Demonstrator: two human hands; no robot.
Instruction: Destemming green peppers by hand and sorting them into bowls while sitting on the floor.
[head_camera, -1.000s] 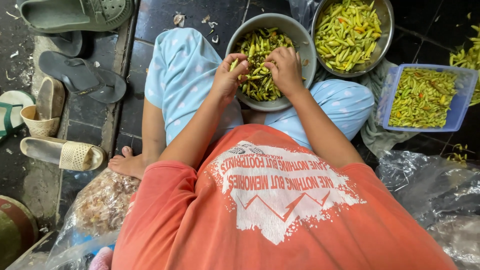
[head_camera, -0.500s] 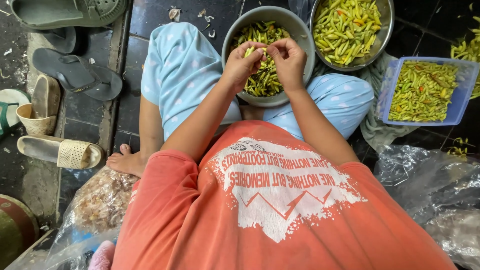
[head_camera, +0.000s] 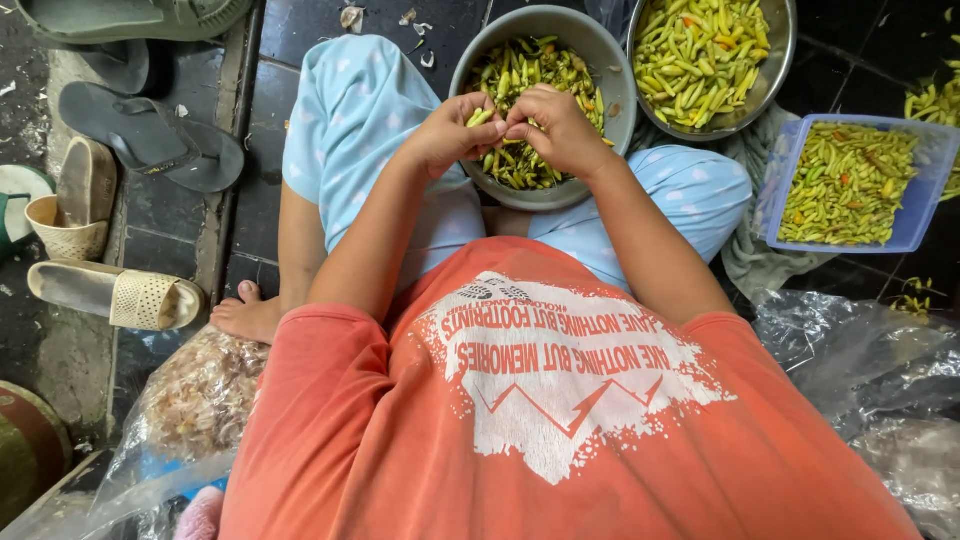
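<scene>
My left hand (head_camera: 455, 130) and my right hand (head_camera: 555, 125) meet above a grey metal bowl (head_camera: 615, 75) that rests between my knees and holds green chilli peppers. Both hands pinch one green chilli (head_camera: 487, 117) between the fingertips, just over the near side of the bowl. A larger metal bowl (head_camera: 780, 50) of yellow-green chillies stands behind it to the right. Further right sits a blue plastic tub (head_camera: 925, 215) filled with more chillies.
Sandals and slippers (head_camera: 115, 295) lie on the tiled floor at the left. A clear plastic bag (head_camera: 200, 400) of pale peelings sits by my left side. Crumpled clear plastic (head_camera: 870, 370) covers the floor at the right. Loose chillies (head_camera: 935, 100) lie at the far right.
Both hands rose from the chillies in the bowl and came together at the fingertips around one chilli. The view shifted slightly.
</scene>
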